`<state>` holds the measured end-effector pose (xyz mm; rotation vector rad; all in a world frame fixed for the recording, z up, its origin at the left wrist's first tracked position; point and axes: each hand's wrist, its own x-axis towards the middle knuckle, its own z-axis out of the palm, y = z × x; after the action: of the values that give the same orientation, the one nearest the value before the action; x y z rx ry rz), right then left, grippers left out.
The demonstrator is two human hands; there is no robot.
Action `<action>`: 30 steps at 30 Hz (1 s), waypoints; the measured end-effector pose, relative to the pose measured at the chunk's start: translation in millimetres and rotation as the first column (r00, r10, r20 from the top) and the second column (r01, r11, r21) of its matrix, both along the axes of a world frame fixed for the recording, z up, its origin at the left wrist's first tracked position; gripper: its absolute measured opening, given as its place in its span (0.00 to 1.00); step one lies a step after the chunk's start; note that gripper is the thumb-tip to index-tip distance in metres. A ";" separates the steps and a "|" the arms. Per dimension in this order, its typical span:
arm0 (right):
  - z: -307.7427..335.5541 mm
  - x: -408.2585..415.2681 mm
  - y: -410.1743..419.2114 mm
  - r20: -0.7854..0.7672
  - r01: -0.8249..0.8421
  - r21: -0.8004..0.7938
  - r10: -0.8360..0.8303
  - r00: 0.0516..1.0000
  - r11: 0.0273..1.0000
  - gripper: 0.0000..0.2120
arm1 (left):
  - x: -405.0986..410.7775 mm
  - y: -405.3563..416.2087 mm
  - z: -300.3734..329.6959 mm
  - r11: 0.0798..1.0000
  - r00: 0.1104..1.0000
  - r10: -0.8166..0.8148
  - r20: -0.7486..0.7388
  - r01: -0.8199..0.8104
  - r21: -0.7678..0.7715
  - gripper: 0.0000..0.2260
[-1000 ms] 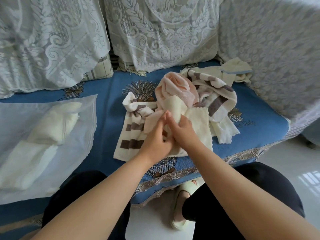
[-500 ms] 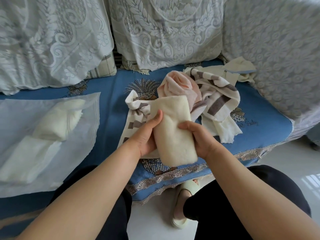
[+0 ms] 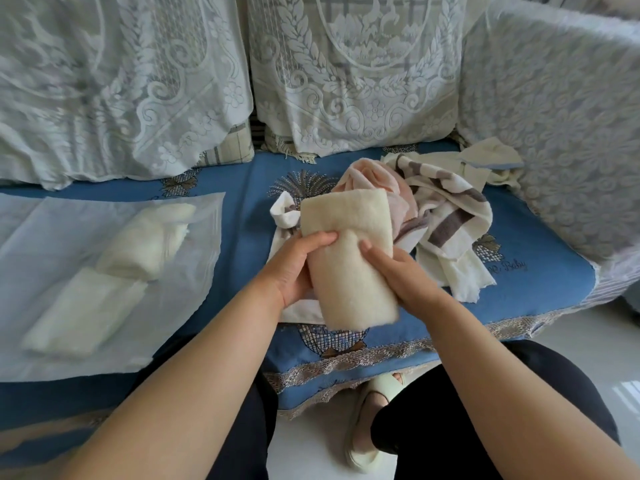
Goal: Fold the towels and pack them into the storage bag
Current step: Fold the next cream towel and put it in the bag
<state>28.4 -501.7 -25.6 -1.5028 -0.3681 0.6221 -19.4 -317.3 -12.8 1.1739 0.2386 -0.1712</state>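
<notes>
Folded cream towel (image 3: 349, 258) gripped from both sides: left hand (image 3: 294, 268) and right hand (image 3: 405, 275), fingers curled around it, above the towel pile (image 3: 446, 216).

Fuzzy matt terry cream towel (image 3: 349, 258), translucent plastic bag (image 3: 114, 237) w/ sheen

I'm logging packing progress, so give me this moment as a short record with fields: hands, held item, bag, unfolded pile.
left hand: grips the folded cream towel from its left side
right hand: grips the same towel from its right side
storage bag: translucent, flat on the blue sofa cover, two pale folded towels inside
unfolded pile: pink towel and striped towel behind the hands
</notes>
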 end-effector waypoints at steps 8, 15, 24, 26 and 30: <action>37.7 -8.7 40.3 0.472 -0.073 -0.492 0.337 0.815 0.867 0.18 | -55.0 63.4 33.9 0.839 0.985 0.056 0.160 -0.134 0.528 0.33; 32.4 -58.4 103.4 0.560 -0.058 -0.631 0.507 0.655 0.773 0.21 | -90.8 91.5 39.9 0.554 0.942 0.159 0.294 -0.332 0.763 0.08; 23.4 -45.8 140.0 0.299 -0.162 -0.728 0.521 0.800 0.666 0.10 | -128.6 149.3 2.3 -0.221 0.893 0.446 0.068 0.036 0.975 0.36; 19.5 -42.6 150.9 0.190 -0.213 -0.655 0.432 0.882 0.725 0.14 | -130.5 149.3 -5.5 -0.239 0.899 0.431 -0.080 0.199 0.950 0.43; 10.3 -38.9 172.8 0.040 -0.187 -0.502 0.238 0.970 0.845 0.19 | -132.7 153.4 -8.1 -0.283 0.900 0.432 -0.063 0.202 0.938 0.34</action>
<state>-10.5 -328.8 -15.4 -2.0107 -0.4827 0.8653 -152.1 -163.9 -21.0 2.9233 1.0830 0.0542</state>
